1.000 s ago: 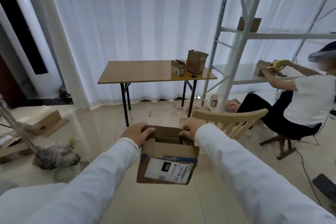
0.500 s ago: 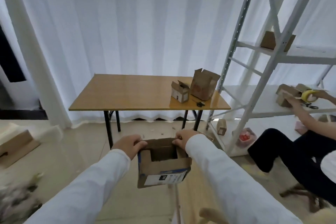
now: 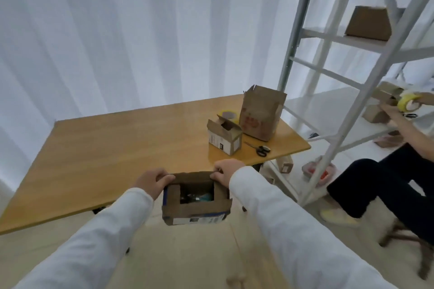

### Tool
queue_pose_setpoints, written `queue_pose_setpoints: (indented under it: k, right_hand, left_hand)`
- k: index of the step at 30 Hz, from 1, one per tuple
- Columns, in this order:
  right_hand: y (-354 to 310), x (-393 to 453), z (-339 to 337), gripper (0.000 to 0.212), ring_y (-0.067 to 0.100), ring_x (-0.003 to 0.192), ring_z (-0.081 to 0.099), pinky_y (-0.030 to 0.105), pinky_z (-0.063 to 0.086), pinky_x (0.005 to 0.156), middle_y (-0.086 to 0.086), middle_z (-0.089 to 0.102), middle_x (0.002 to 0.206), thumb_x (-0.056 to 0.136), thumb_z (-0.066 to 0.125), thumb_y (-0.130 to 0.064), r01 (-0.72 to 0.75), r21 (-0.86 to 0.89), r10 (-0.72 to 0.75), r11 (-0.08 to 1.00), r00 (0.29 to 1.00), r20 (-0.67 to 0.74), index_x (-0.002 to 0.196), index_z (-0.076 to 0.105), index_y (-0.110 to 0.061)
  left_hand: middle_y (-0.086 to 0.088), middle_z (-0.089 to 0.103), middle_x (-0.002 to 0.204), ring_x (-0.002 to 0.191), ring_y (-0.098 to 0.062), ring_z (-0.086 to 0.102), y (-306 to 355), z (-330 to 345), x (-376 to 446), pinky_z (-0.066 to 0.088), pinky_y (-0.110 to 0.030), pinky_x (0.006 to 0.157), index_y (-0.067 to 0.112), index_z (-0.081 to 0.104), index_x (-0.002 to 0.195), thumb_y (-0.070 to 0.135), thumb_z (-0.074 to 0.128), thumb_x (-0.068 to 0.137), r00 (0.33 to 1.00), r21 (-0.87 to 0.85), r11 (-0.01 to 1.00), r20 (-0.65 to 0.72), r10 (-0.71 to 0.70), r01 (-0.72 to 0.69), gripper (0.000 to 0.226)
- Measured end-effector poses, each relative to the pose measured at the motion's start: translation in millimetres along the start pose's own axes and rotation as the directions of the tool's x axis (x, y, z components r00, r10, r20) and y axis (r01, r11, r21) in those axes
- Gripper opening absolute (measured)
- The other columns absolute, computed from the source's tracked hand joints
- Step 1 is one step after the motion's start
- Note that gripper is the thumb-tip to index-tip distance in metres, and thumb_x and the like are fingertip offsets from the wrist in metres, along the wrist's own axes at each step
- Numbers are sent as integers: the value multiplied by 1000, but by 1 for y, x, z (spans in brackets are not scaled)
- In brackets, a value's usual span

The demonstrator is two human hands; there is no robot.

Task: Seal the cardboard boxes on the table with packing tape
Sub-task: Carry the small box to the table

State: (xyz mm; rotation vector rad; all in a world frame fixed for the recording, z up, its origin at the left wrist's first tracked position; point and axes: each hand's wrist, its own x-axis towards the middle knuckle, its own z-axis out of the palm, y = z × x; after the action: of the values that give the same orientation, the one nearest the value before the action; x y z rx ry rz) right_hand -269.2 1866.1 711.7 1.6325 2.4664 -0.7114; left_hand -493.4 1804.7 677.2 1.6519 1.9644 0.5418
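1. White curtains (image 3: 141, 30) hang in folds across the whole back wall.
2. A white metal shelving rack (image 3: 328, 72) stands at the right, beside the wooden surface's far corner.
3. Black-handled scissors (image 3: 259, 149) lie flat on the wood.
4. A seated person in dark trousers (image 3: 387, 185) is at the far right (only partly in view).
5. A small container of something red (image 3: 317, 171) sits low by the rack.

Both my arms reach forward in white long sleeves, elbows bent and forearms angling inward. My left hand (image 3: 152, 181) curls over the far left corner of the open brown cardboard box (image 3: 196, 199), fingers hooked on its rim. My right hand (image 3: 226, 172) grips the far right corner the same way, knuckles up, thumb tucked inside the flap.
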Motion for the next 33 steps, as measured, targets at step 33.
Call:
queue_pose_setpoints:
  k: [33]
  right_hand:
    - [12, 456, -96, 25, 21, 79, 55, 34, 50, 79, 0, 57, 78, 84, 66, -39, 274, -389, -77, 879, 889, 451, 84, 62, -15]
  left_hand:
    - [5, 52, 66, 65, -17, 49, -51, 26, 374, 35, -25, 56, 20, 52, 73, 50, 53, 90, 972, 136, 983, -218, -91, 123, 35]
